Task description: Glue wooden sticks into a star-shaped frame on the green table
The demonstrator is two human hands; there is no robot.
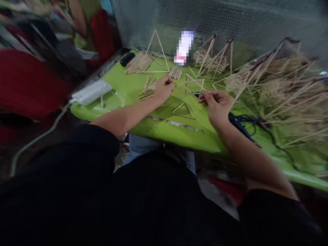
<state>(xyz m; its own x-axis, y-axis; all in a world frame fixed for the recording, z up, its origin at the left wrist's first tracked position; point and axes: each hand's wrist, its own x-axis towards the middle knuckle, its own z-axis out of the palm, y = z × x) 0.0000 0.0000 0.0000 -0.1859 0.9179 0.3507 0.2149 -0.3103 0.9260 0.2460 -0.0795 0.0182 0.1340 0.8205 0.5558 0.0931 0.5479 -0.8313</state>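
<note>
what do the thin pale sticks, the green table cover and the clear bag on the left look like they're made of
Thin pale sticks: probably bamboo or wood, matte tan, straight and stiff, some joined into triangle frames.
Bright green table cover: seems plastic sheet or oilcloth, smooth with a soft sheen; blur leaves it open.
Clear bag: likely thin plastic film, glossy and crinkled.

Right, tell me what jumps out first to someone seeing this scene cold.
The bright green table catches the eye, strewn with thin wooden sticks and flat stick triangles, one triangle lying between the hands. A big tangled heap of stick frames fills the right side. The left hand rests by a small bundle of sticks, the right hand near a dark tool.
</note>
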